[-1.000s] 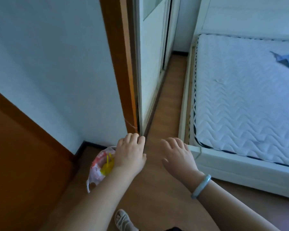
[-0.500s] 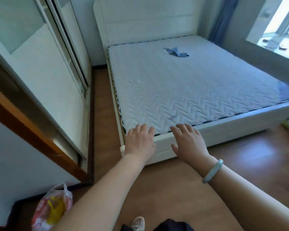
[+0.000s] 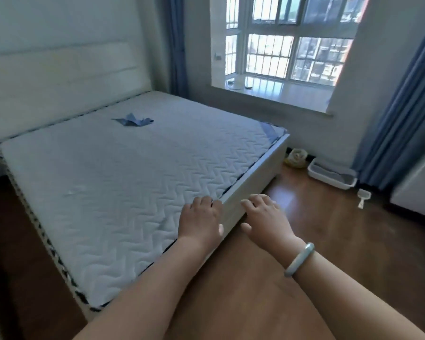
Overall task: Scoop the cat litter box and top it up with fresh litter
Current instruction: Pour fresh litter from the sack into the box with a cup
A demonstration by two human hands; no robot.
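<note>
The left grip (image 3: 201, 219) is empty, palm down with its fingers loosely bent, held out over the foot edge of the mattress (image 3: 108, 192). Whether it touches the quilted cover cannot be told. The right grip (image 3: 268, 222) is also empty and relaxed, just beside the left, over the white bed frame (image 3: 250, 190) and the wooden floor (image 3: 329, 241). A pale bracelet (image 3: 299, 260) circles the right wrist.

The mattress is bare except for a crumpled blue cloth (image 3: 133, 120) near the padded white headboard (image 3: 59, 82). The bed fills the left and middle of the room. Its near corner points toward the viewer, and its far corner ends close to the wall under the window (image 3: 280, 45).

A broad strip of floor runs past the bed's foot toward the right. At its far side the litter box (image 3: 331, 175), a shallow white tray holding grey litter, sits on the floor against the wall below the window ledge (image 3: 280, 94). It lies between a yellowish bag (image 3: 297, 157) and the blue curtain (image 3: 402, 119), well apart from both grips. The scoop (image 3: 363, 196) lies on the floor near the box's right end, not touching it. A white cabinet (image 3: 417, 187) closes off the right edge.
</note>
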